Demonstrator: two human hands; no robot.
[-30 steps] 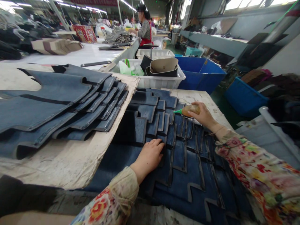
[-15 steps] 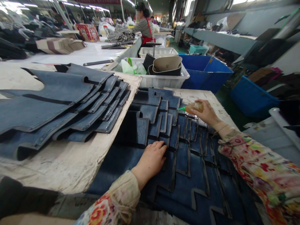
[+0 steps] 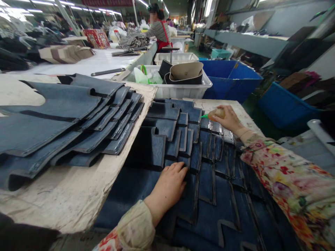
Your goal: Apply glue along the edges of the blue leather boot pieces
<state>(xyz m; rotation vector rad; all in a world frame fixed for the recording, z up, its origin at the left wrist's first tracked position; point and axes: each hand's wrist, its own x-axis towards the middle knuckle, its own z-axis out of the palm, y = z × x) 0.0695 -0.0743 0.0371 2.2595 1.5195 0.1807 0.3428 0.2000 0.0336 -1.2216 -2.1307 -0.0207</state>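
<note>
Bench (image 3: 83, 198) with a pale, worn top fills the left foreground, its cover frayed along the edge. To its right, slightly lower, blue sheets (image 3: 206, 184) with dark grey borders lie overlapped like steps. A smaller pile of similar blue pieces (image 3: 49, 130) sits on the pale top at the left, some edges curling up. Past it stretches a white bench (image 3: 104, 62). A floral sleeve (image 3: 285, 184) reaches in from the right. Beyond the far end of the sheets are a blue bin (image 3: 230, 89) and a white tub (image 3: 178, 91) holding a rolled black-and-beige piece (image 3: 184, 71). Farther back, a person (image 3: 162, 33) in a red apron stands beside the white bench. The left hand (image 3: 169, 186) rests palm down on the sheets, fingers stretched out and only slightly apart; its underside is hidden. The right hand (image 3: 230, 118) grips a small amber bottle (image 3: 216, 113) over the far right part of the sheets, fingers wrapped around it. The bottle is tipped nearly sideways, and its green nozzle (image 3: 205, 116) points left at a sheet's border; whether the tip touches is unclear. Nearby borders look shiny.
</note>
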